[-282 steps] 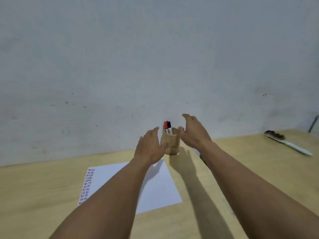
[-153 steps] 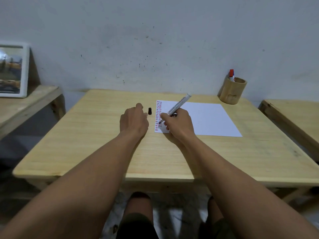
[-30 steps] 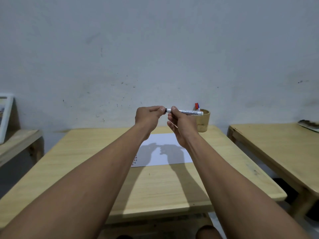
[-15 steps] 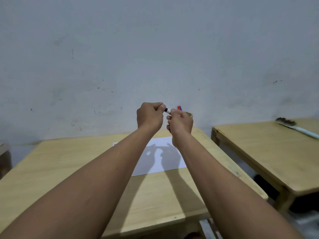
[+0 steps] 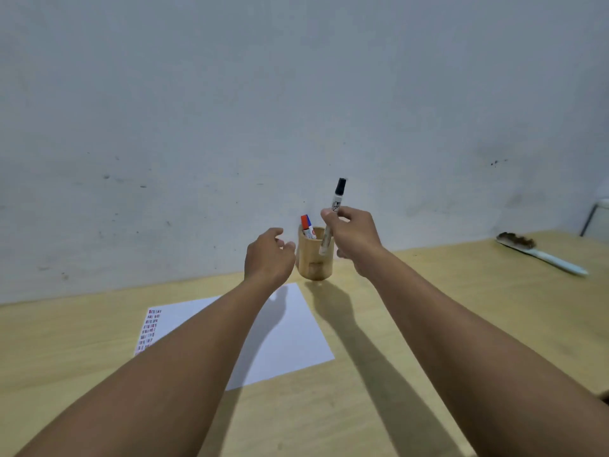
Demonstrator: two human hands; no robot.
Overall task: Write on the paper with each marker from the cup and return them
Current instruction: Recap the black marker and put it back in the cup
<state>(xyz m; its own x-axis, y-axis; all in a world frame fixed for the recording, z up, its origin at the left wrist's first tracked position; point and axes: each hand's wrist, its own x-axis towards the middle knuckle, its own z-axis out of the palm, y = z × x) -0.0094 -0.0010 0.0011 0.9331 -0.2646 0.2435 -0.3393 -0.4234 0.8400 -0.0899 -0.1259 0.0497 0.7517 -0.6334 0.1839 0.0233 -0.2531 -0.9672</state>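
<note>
A wooden cup (image 5: pixel 314 263) stands on the table by the wall, with a red-capped marker (image 5: pixel 305 225) and a blue-capped marker (image 5: pixel 310 226) sticking out of it. My right hand (image 5: pixel 354 237) holds a capped black marker (image 5: pixel 333 212) upright, black cap on top, its lower end in front of the cup's rim. My left hand (image 5: pixel 268 257) hovers just left of the cup with fingers loosely apart and nothing in it. The white paper (image 5: pixel 286 331) lies in front of the cup, with small red and blue marks down its left edge.
The wooden table (image 5: pixel 379 407) runs up to a plain grey wall. A pale-handled brush (image 5: pixel 540 253) lies on a second wooden surface at the far right.
Both hands were together at the marker's cap; they have since parted. My right hand has turned the capped marker upright and brought it to the cup, and my left hand now hovers beside the cup.
</note>
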